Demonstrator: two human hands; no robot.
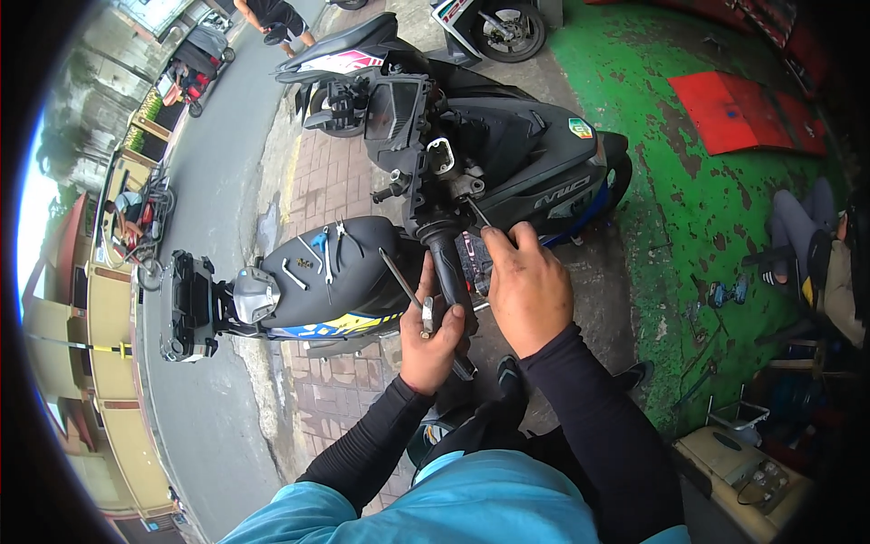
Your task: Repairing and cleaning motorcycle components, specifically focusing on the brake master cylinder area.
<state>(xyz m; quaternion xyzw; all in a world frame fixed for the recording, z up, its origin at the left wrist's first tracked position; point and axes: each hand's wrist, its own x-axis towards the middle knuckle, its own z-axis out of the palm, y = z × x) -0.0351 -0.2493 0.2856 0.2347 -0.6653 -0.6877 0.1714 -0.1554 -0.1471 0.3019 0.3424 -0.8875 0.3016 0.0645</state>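
Observation:
My left hand point(430, 340) is closed beside the black handlebar grip point(446, 263) of a scooter stripped of its front covers. Between its thumb and fingers is a long slim metal tool point(399, 276), pointing up and to the left, along with a short silver metal piece point(428, 313). Right of the grip, my right hand point(533, 290) pinches a thin metal rod-like tool point(478, 214). Its far end meets the metal bracket point(469, 186) by the handlebar; the end inside my fingers is hidden. An open, pale-rimmed reservoir point(441, 156) sits just beyond the bracket.
Pliers point(348, 243), blue-handled pliers point(321, 241), a hex key point(292, 274) and small brass-coloured bits point(305, 264) lie on the black seat point(362, 263). A red panel point(743, 113) rests on the green floor point(652, 208). One person sits at right; another stands on the road.

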